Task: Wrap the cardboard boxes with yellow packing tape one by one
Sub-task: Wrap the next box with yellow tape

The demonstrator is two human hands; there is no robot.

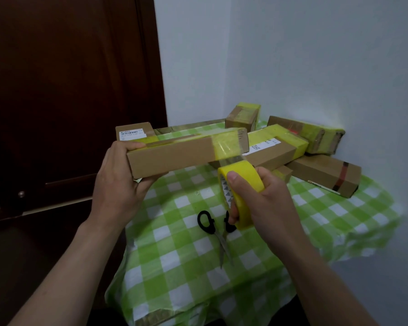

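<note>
One brown cardboard box [172, 156], yellow-banded at its 3 o'clock end, sits gripped in left hand [118, 177]. Right hand [269, 198] clasps tape roll [245, 176].

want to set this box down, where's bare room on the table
Bare cloth lies nearer than the scissors, and left of them under the held box. A smaller patch sits at the right edge, nearer than the red-banded box. The back corner is crowded with boxes.

Your view is dim and soft; the door [64, 90] is near black, the wall [316, 55] right of it pale.
</note>
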